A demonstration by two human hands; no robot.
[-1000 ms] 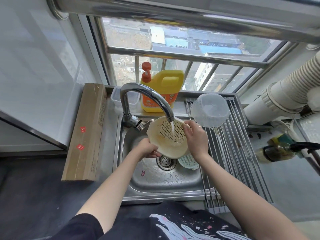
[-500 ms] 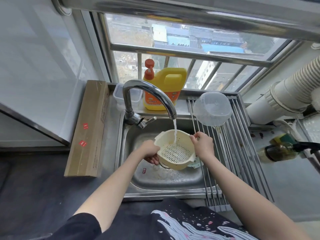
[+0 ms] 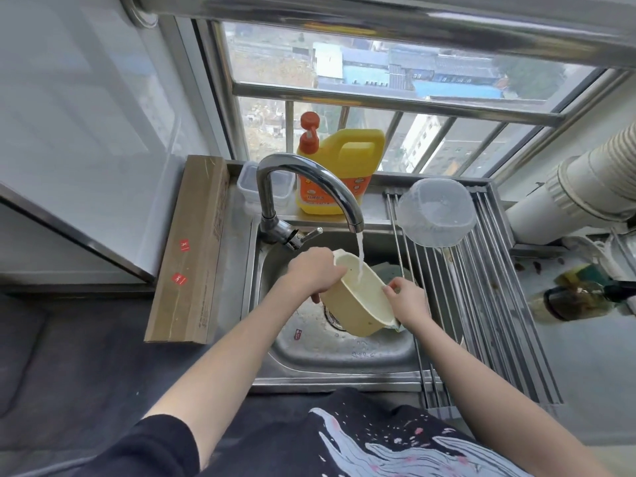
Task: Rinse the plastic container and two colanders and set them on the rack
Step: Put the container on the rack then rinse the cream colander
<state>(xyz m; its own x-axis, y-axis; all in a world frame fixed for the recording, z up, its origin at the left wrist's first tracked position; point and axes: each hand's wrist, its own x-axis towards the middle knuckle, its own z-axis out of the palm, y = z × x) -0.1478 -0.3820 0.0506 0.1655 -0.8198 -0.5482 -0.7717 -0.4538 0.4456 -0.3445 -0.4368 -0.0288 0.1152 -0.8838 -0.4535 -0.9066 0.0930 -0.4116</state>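
Note:
Both my hands hold a cream colander (image 3: pixel 351 304) over the steel sink (image 3: pixel 344 352), tilted so its outer wall faces me. My left hand (image 3: pixel 315 273) grips its far-left rim and my right hand (image 3: pixel 406 299) pinches its right rim. Water from the tap (image 3: pixel 309 191) falls onto the colander's upper edge. A pale green colander (image 3: pixel 392 270) lies in the sink behind it, mostly hidden. The clear plastic container (image 3: pixel 435 211) rests upside down at the far end of the roll-up rack (image 3: pixel 488 304).
A yellow detergent jug (image 3: pixel 339 170) and a small clear lidded box (image 3: pixel 266 184) stand behind the tap. A long cardboard box (image 3: pixel 192 249) lies left of the sink. A dark bottle (image 3: pixel 581 297) and a sponge (image 3: pixel 581 273) lie on the counter to the right.
The cream colander has been turned from facing up under the stream to tilted on its side, outer wall toward me. My left hand moved up to the far rim.

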